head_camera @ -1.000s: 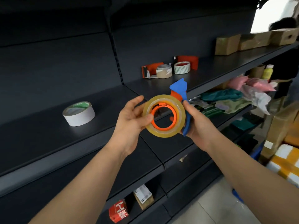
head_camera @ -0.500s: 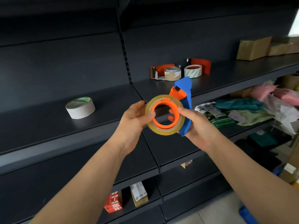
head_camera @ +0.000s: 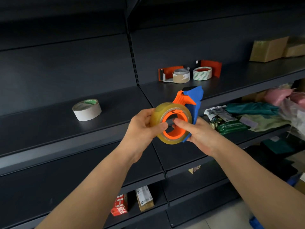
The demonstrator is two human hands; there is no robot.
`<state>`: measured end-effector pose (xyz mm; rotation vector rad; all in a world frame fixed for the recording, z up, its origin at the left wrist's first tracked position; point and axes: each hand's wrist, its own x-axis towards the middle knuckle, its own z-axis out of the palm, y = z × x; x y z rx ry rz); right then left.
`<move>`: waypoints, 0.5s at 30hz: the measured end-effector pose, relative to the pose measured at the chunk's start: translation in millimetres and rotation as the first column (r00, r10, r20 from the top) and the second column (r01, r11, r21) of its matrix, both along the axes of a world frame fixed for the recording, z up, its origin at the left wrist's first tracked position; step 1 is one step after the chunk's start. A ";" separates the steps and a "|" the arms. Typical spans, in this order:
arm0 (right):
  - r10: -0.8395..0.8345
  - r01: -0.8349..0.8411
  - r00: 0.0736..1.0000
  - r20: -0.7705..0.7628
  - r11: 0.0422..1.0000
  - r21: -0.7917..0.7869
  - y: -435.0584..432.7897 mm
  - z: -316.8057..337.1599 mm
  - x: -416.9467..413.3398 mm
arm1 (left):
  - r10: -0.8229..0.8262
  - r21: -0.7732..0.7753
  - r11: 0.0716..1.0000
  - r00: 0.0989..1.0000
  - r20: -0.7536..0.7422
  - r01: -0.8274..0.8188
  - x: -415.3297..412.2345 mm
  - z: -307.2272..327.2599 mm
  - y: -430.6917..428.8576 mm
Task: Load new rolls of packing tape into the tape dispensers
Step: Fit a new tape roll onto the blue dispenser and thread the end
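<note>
A clear yellowish tape roll (head_camera: 158, 113) sits on the orange hub of a blue and orange tape dispenser (head_camera: 193, 100), held in front of the dark shelf. My left hand (head_camera: 143, 128) grips the roll's left rim, thumb on its face. From the right, my right hand (head_camera: 196, 131) holds the dispenser body, with its thumb inside the orange hub. A white tape roll (head_camera: 87, 109) lies on the shelf to the left. Two orange dispensers (head_camera: 166, 72) (head_camera: 210, 67) with a tan roll (head_camera: 181, 76) and a green-printed roll (head_camera: 202, 73) stand further back.
Dark metal shelving (head_camera: 66, 129) runs across the view. Cardboard boxes (head_camera: 267, 49) sit at the upper right. Bagged goods and cloth (head_camera: 244, 116) fill the right middle shelf. Small boxes (head_camera: 144, 199) stand on the lowest shelf.
The roll and dispenser have tilted so the roll's outer band faces me more. My right thumb has moved into the orange hub. The view has shifted left.
</note>
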<state>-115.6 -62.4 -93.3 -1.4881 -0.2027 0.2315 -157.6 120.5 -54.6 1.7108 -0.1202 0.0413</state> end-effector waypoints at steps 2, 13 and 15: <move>0.029 -0.026 0.998 0.049 0.997 -0.072 -3.9 0.2 0.7 | -0.006 0.000 1.000 1.000 -0.001 0.006 -1.0 -0.8 0.7; 0.196 -0.176 0.974 0.114 0.970 -0.169 -22.5 1.9 -2.0 | -0.089 0.231 0.968 0.995 -0.044 0.097 0.0 -2.5 2.8; 0.237 -0.222 0.968 0.087 0.963 -0.151 -25.1 -0.9 -3.2 | -0.138 0.282 0.948 0.989 -0.053 0.147 -0.2 2.4 6.0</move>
